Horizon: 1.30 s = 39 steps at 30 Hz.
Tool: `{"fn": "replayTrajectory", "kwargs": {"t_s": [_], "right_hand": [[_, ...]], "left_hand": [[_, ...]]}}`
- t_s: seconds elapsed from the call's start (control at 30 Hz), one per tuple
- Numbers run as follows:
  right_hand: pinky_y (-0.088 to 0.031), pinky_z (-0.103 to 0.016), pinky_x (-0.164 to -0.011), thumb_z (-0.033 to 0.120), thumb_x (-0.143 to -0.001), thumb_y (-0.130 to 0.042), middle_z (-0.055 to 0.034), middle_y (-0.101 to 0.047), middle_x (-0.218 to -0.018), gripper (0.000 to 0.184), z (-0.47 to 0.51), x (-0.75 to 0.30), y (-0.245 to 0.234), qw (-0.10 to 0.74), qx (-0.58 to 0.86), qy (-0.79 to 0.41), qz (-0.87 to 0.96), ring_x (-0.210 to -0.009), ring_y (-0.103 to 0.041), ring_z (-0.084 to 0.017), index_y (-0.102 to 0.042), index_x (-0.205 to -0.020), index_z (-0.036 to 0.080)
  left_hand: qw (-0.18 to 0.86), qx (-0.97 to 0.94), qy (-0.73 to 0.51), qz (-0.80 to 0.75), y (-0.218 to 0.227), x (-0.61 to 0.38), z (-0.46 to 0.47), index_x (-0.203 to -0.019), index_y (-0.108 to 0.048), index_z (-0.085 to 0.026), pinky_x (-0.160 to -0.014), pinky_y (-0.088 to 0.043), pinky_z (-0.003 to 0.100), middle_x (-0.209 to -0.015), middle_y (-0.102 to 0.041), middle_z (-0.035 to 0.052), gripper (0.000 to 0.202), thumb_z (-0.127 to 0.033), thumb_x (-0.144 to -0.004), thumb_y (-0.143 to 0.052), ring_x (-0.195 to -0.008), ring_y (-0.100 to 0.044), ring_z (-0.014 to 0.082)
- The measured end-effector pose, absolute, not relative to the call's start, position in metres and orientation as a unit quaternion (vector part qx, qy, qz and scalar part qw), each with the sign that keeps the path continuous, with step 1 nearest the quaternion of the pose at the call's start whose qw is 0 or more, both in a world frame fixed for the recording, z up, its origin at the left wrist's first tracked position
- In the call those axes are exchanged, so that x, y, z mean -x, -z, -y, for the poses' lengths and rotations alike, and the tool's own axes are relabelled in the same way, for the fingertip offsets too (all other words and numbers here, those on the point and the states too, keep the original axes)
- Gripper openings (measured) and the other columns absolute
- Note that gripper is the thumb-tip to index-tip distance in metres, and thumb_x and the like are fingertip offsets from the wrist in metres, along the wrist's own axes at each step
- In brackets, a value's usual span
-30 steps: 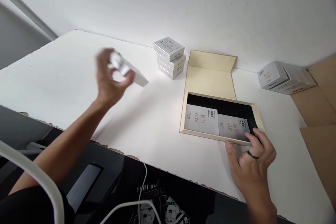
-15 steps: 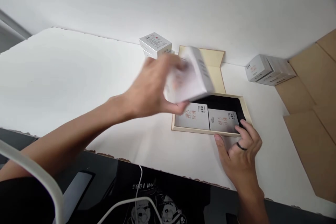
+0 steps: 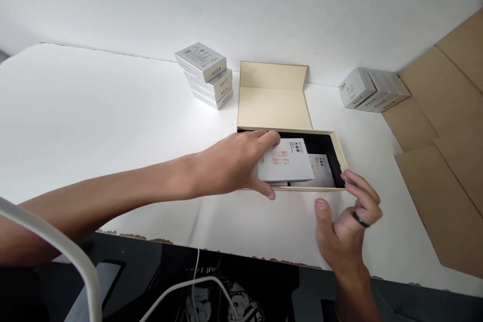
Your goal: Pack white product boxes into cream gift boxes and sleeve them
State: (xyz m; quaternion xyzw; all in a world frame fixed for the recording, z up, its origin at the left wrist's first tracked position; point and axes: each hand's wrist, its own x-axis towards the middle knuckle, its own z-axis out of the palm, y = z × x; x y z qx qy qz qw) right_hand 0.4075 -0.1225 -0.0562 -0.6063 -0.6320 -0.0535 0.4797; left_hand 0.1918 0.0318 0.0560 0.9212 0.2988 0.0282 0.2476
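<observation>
In the head view, the left hand [image 3: 234, 163] is reaching across the white surface [image 3: 94, 121] and gripping a small white packet [image 3: 286, 162] printed with red characters, thumb along its near edge and fingers curled over its far left corner. The packet is lying flat over the left part of the open beige box [image 3: 337, 148], whose inside is black; whether it is already resting on what lies beneath or being held just above cannot be told. A second white packet [image 3: 322, 173] is sitting in the right part of the box, partly covered by the held one. The box's lid [image 3: 273, 98] is standing open behind it, leaning back toward the wall. The right hand [image 3: 349, 224] is hovering at the near right corner of the box with its fingers spread and loosely curved, holding nothing; its fingertips are just beside the rim, and a dark ring is showing on one finger. A stack of white packets [image 3: 207, 75] is standing to the left of the lid, and another group of packets [image 3: 372, 89] is lying well apart at the right, next to flat sheets of brown cardboard [image 3: 437, 161].
</observation>
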Motion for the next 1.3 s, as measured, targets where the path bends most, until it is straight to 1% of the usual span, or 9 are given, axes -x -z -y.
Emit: {"fn": "replayTrajectory", "kwargs": {"t_s": [0.23,0.3,0.4,0.53,0.73,0.8,0.93,1.03,1.3], "right_hand": [[-0.05,-0.064,-0.101,0.033,-0.096,-0.061,-0.0124,-0.056,-0.129,0.041,0.118,-0.415,0.06,0.565,0.56,0.114,0.595,-0.126,-0.061,-0.035,-0.05,-0.135,0.026],[-0.05,-0.064,-0.101,0.032,-0.097,-0.06,-0.0127,-0.055,-0.13,0.043,0.118,-0.415,0.062,0.566,0.557,0.109,0.598,-0.127,-0.06,-0.035,-0.05,-0.138,0.026],[-0.048,-0.063,-0.103,0.03,-0.097,-0.059,-0.0127,-0.054,-0.13,0.044,0.121,-0.416,0.06,0.557,0.555,0.11,0.608,-0.129,-0.059,-0.035,-0.05,-0.14,0.027],[-0.042,-0.059,-0.111,0.032,-0.097,-0.062,-0.0154,-0.052,-0.142,0.045,0.129,-0.421,0.034,0.464,0.588,0.069,0.659,-0.136,-0.051,-0.035,-0.05,-0.14,0.025],[-0.042,-0.049,-0.11,0.054,-0.103,-0.054,-0.0131,-0.046,-0.156,0.059,0.092,-0.435,-0.022,0.13,0.531,-0.01,0.838,-0.144,-0.042,-0.033,-0.041,-0.154,0.027],[-0.044,-0.052,-0.105,0.064,-0.101,-0.05,-0.0129,-0.051,-0.149,0.06,0.07,-0.439,-0.029,0.066,0.517,-0.006,0.854,-0.136,-0.048,-0.035,-0.048,-0.149,0.029],[-0.05,-0.045,-0.084,0.069,-0.092,-0.059,-0.0071,-0.061,-0.111,0.052,0.042,-0.439,-0.03,-0.063,0.5,-0.101,0.858,-0.098,-0.06,-0.028,-0.065,-0.129,0.033],[-0.049,-0.042,-0.078,0.061,-0.087,-0.067,-0.0067,-0.06,-0.103,0.043,0.037,-0.431,-0.032,-0.106,0.479,-0.14,0.86,-0.091,-0.059,-0.027,-0.072,-0.116,0.031],[-0.051,-0.041,-0.072,0.046,-0.081,-0.071,-0.0082,-0.063,-0.1,0.04,0.03,-0.41,-0.045,-0.158,0.469,-0.141,0.857,-0.084,-0.064,-0.026,-0.075,-0.114,0.023]], "left_hand": [[0.243,-0.939,0.154,-0.188,-0.065,-0.278,-0.027,-0.141,-0.047,-0.011,-0.107,-0.046,0.043,-0.14,-0.057,0.0224,0.083,-0.06,-0.084,-0.082,-0.13,-0.056,0.0375],[0.24,-0.931,0.189,-0.199,-0.07,-0.286,-0.026,-0.149,-0.039,-0.012,-0.116,-0.039,0.049,-0.154,-0.046,0.026,0.09,-0.059,-0.085,-0.082,-0.143,-0.046,0.0408],[0.275,-0.928,0.168,-0.189,-0.076,-0.274,-0.027,-0.153,-0.032,-0.014,-0.127,-0.024,0.056,-0.163,-0.039,0.0221,0.09,-0.054,-0.088,-0.08,-0.152,-0.037,0.0375],[0.275,-0.925,0.123,-0.234,-0.076,-0.235,-0.027,-0.148,-0.034,-0.015,-0.108,-0.045,0.042,-0.148,-0.056,0.0173,0.096,-0.05,-0.079,-0.089,-0.126,-0.06,0.0321],[0.196,-0.938,0.134,-0.254,-0.052,-0.209,-0.029,-0.151,-0.026,-0.014,-0.094,-0.047,0.042,-0.133,-0.062,0.0171,0.091,-0.05,-0.086,-0.078,-0.114,-0.062,0.0329],[0.209,-0.941,0.113,-0.242,-0.046,-0.206,-0.032,-0.147,-0.03,-0.013,-0.088,-0.048,0.042,-0.125,-0.064,0.0162,0.083,-0.05,-0.086,-0.074,-0.106,-0.063,0.0316],[0.226,-0.937,0.094,-0.248,-0.045,-0.194,-0.031,-0.139,-0.037,-0.014,-0.081,-0.048,0.04,-0.116,-0.066,0.014,0.076,-0.046,-0.083,-0.076,-0.098,-0.063,0.0303],[0.245,-0.935,0.099,-0.235,-0.047,-0.185,-0.03,-0.141,-0.039,-0.017,-0.083,-0.048,0.039,-0.119,-0.066,0.013,0.077,-0.042,-0.081,-0.079,-0.101,-0.063,0.0304],[0.258,-0.932,0.138,-0.213,-0.053,-0.191,-0.034,-0.139,-0.053,-0.023,-0.082,-0.05,0.041,-0.12,-0.064,0.0118,0.07,-0.052,-0.081,-0.079,-0.098,-0.063,0.0307]]}}
